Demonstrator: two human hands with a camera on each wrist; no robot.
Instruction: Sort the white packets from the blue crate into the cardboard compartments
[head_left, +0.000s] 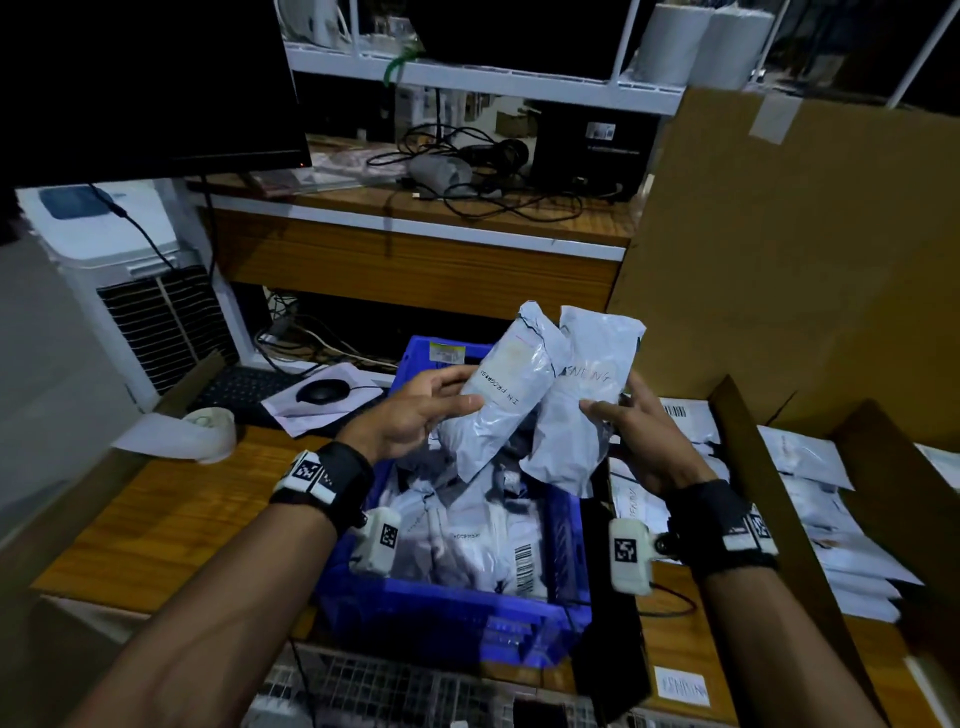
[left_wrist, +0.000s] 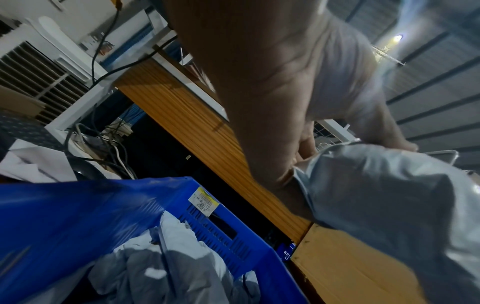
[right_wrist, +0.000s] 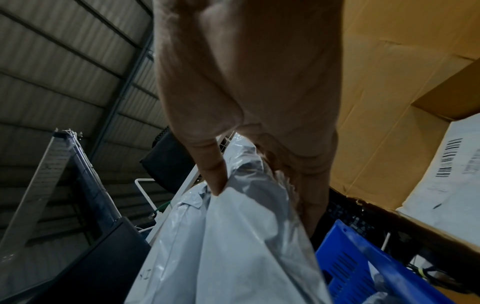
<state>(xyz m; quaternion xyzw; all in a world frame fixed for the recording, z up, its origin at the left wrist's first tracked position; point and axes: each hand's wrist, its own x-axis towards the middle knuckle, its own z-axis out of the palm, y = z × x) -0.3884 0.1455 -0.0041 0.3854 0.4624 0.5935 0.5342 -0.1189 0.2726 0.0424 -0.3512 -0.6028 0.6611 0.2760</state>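
Note:
My left hand (head_left: 441, 400) grips a white packet (head_left: 506, 395) with handwriting on it, held upright above the blue crate (head_left: 447, 618). Beside it, my right hand (head_left: 618, 415) pinches a second white packet (head_left: 582, 410), thumb on its front. The two packets touch side by side. In the left wrist view the left hand's packet (left_wrist: 389, 205) fills the right side above the crate (left_wrist: 78, 216). In the right wrist view the thumb (right_wrist: 210, 166) presses the packet (right_wrist: 233, 236). Several more packets (head_left: 467, 530) lie in the crate.
Cardboard compartments (head_left: 769, 467) to the right hold stacked white packets (head_left: 831, 530) between tall dividers. A big cardboard wall (head_left: 800, 249) rises behind them. A tape roll (head_left: 208, 426), mouse (head_left: 322, 389) and keyboard (head_left: 239, 389) lie on the wooden table (head_left: 166, 519) at left.

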